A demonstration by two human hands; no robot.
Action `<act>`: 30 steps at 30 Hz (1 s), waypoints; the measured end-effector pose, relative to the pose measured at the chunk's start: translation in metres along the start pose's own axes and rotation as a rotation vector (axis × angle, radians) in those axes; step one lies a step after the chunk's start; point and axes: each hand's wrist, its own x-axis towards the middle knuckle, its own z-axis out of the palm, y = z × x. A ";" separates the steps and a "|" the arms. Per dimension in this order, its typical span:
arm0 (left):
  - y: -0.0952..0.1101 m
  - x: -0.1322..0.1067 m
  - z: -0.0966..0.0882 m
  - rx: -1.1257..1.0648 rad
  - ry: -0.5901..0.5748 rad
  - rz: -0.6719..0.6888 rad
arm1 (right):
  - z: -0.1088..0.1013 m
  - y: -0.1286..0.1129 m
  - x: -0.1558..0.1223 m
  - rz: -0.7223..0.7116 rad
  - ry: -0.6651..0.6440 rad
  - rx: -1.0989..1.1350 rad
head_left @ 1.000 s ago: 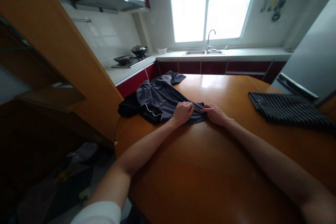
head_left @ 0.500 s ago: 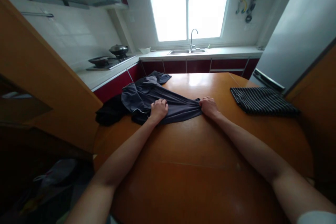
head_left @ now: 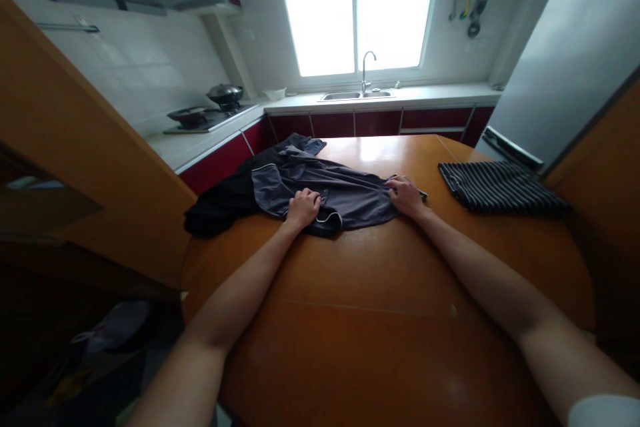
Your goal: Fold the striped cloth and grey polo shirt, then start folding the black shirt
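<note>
- Left hand [head_left: 301, 209]: its fingers [head_left: 311, 194] are bent and close together on top of the shirt [head_left: 363, 200]; whether they pinch the cloth or only press it, I cannot tell.
- Right hand [head_left: 407, 196]: its fingers [head_left: 395, 183] are bent over the shirt's right end; their tips are too small to show whether they are clamped on the cloth.
- The shirt, dark grey, lies on the wooden surface [head_left: 370, 320], under both sets of fingers and spread between them. Creases run across it toward the right fingers.
- Small buttons [head_left: 325, 197] sit just right of the left fingers, and a curve of white piping [head_left: 331, 215] lies just nearer the person.
- More of the grey cloth lies bunched to the left of the left fingers and beyond them.
- Black cloth [head_left: 215, 210] lies in a heap farther left of the left fingers, against the grey; whether it is a separate piece, I cannot tell.
- Striped cloth [head_left: 500, 188], black with pale lines, lies flat to the right of the right fingers, apart from them.
- Well beyond the fingers stand the sink [head_left: 343, 97] and tap [head_left: 365, 73], under the window [head_left: 320, 13].
</note>
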 end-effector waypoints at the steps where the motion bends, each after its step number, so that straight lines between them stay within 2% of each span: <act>1: 0.000 0.000 0.000 0.000 0.015 0.010 | 0.003 -0.002 0.000 -0.065 -0.047 0.029; 4: -0.001 0.001 -0.002 -0.031 0.025 0.035 | 0.008 -0.005 -0.002 -0.184 -0.155 0.049; 6: 0.001 0.000 -0.005 -0.057 0.005 0.036 | 0.006 -0.007 -0.003 -0.209 -0.169 0.039; 10: 0.010 -0.001 -0.010 -0.081 -0.029 0.038 | -0.003 -0.012 -0.002 -0.189 -0.144 0.022; 13: 0.018 -0.004 -0.015 -0.145 -0.079 0.112 | -0.009 -0.019 0.000 -0.111 -0.169 -0.018; 15: 0.022 -0.006 -0.020 -0.260 -0.206 0.205 | -0.011 -0.024 0.000 -0.069 -0.217 -0.058; 17: 0.022 -0.008 -0.028 -0.448 -0.463 0.298 | -0.013 -0.028 -0.003 -0.078 -0.251 -0.092; 19: 0.022 -0.010 -0.036 -0.633 -0.762 0.346 | -0.015 -0.032 -0.007 -0.095 -0.225 -0.107; 20: 0.022 -0.010 -0.040 -0.707 -0.864 0.348 | -0.015 -0.033 -0.009 -0.096 -0.187 -0.102; 21: 0.022 -0.010 -0.043 -0.765 -0.905 0.340 | -0.015 -0.035 -0.011 -0.102 -0.141 -0.084; 22: 0.022 -0.009 -0.044 -0.809 -0.877 0.324 | -0.014 -0.036 -0.012 -0.118 -0.096 -0.056; 23: 0.022 -0.008 -0.044 -0.836 -0.779 0.305 | -0.012 -0.036 -0.012 -0.147 -0.061 -0.022; 25: 0.021 -0.003 -0.038 -0.806 -0.443 0.259 | -0.008 -0.036 -0.012 -0.235 -0.056 0.035; 27: 0.015 0.003 -0.028 -0.651 -0.123 0.217 | -0.003 -0.034 -0.012 -0.295 -0.117 0.052; 28: 0.010 0.005 -0.022 -0.549 -0.026 0.200 | -0.001 -0.033 -0.011 -0.304 -0.150 0.049; 30: -0.001 0.008 -0.010 -0.363 0.018 0.184 | -0.001 -0.033 -0.011 -0.291 -0.194 0.038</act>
